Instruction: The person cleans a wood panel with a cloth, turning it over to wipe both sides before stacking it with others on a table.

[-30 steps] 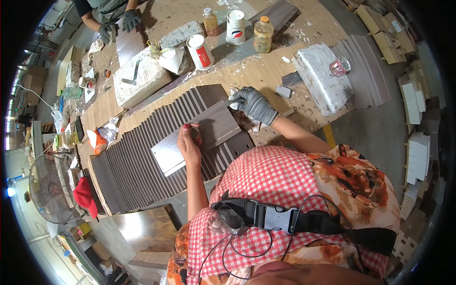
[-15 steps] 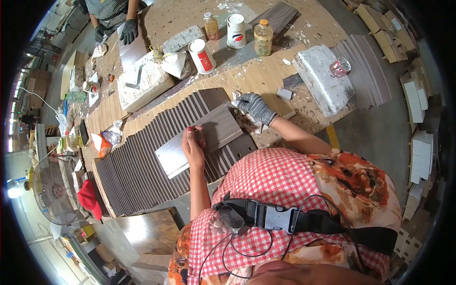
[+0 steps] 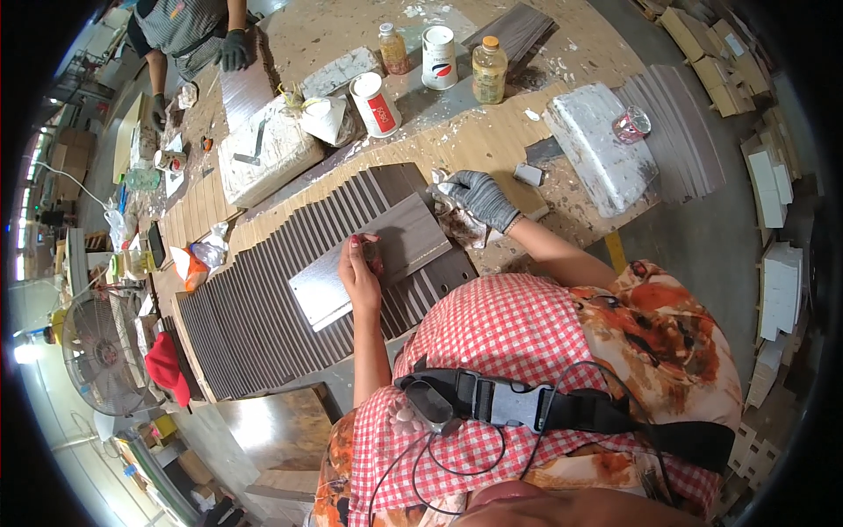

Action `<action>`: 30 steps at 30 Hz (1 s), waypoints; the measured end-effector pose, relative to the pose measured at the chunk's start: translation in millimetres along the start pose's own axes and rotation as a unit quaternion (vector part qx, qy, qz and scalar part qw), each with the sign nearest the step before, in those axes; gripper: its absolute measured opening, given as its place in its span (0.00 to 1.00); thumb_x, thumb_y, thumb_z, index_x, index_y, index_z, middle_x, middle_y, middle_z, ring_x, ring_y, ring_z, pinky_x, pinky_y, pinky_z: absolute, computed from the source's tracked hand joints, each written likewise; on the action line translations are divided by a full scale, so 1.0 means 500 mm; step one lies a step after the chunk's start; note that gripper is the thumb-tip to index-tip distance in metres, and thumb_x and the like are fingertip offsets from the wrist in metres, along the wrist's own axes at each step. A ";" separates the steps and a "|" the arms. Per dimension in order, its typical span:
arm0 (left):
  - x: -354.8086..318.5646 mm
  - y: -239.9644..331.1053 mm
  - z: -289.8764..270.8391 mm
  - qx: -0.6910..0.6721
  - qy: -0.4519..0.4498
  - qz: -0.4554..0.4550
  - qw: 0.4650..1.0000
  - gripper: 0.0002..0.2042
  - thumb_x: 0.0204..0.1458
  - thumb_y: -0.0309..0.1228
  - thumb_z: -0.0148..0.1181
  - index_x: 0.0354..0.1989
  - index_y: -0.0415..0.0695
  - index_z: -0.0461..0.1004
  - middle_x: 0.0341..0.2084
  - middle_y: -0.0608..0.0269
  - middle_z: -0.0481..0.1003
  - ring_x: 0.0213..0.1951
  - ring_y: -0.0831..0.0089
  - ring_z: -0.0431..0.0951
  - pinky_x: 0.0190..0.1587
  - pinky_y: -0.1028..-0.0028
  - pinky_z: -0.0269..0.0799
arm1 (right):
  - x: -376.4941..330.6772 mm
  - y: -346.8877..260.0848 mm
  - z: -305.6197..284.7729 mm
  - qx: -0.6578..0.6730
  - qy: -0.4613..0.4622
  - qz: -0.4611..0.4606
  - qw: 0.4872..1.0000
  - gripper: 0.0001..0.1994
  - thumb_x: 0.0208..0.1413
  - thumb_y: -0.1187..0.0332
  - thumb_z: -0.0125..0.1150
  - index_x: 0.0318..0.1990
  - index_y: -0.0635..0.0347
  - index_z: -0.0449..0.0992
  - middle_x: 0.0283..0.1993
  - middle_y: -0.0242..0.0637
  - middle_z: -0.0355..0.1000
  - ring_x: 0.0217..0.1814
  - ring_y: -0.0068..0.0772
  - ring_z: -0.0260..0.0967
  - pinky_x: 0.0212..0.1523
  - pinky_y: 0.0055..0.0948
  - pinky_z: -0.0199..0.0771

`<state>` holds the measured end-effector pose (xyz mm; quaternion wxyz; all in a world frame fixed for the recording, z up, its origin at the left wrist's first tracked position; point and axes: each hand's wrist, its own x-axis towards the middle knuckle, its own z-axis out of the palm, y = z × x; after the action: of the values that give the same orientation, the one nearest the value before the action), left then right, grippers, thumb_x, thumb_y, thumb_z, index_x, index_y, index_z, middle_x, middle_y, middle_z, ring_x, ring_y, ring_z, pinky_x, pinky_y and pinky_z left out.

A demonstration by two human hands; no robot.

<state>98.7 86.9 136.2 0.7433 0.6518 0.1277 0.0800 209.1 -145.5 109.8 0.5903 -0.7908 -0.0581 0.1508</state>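
My bare left hand (image 3: 360, 272) grips the long edge of a dark wood-grain board (image 3: 408, 233). Light glares off the board's left end, and it lies slanted over a row of overlapping dark strips (image 3: 255, 307). Past the board's far right corner is my right hand (image 3: 483, 200), in a grey knit glove. Its fingers are closed together, with a small whitish bit showing at the tips that I cannot make out. Just under that hand a crumpled, stained wad (image 3: 465, 230) rests on the table.
Beyond stand white cans (image 3: 376, 105), bottles (image 3: 489, 70) and a white-wrapped block (image 3: 268, 154). At right, a small tin (image 3: 631, 125) sits on another wrapped block (image 3: 597, 162). Across the table a person's gloved hand (image 3: 234, 51) rests on a board. A fan (image 3: 104, 351) stands at left.
My right hand has shifted slightly right and nearer, still beside the board's corner. My left hand keeps its grip. The person opposite has leaned left, one gloved hand swinging down past the table's edge.
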 end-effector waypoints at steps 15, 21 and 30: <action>0.001 0.005 0.002 0.000 -0.008 0.010 1.000 0.19 0.65 0.43 0.39 0.34 0.42 0.72 0.14 0.74 0.61 0.15 0.86 0.56 0.18 0.82 0.51 | 0.016 0.036 0.010 0.177 -0.012 0.022 0.984 0.13 0.57 0.62 0.58 0.31 0.64 0.77 0.24 0.33 0.72 0.27 0.24 0.64 0.34 0.27 0.68; -0.003 0.005 0.000 0.002 0.004 -0.009 1.000 0.19 0.65 0.43 0.39 0.34 0.43 0.72 0.15 0.73 0.62 0.16 0.86 0.57 0.18 0.83 0.52 | 0.000 0.013 0.025 -0.045 -0.004 -0.014 0.999 0.13 0.56 0.61 0.60 0.30 0.63 0.77 0.22 0.34 0.71 0.25 0.27 0.63 0.34 0.30 0.68; -0.001 0.000 0.004 0.008 0.011 0.008 1.000 0.19 0.65 0.43 0.40 0.33 0.42 0.72 0.15 0.72 0.63 0.16 0.85 0.58 0.18 0.82 0.52 | -0.008 0.000 0.022 -0.008 0.011 -0.017 1.000 0.12 0.56 0.63 0.61 0.33 0.65 0.77 0.24 0.35 0.73 0.27 0.24 0.64 0.34 0.28 0.68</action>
<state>98.8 85.0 136.4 0.7356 0.6582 0.1310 0.0921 202.1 -136.5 107.6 0.5870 -0.7960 -0.0664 0.1320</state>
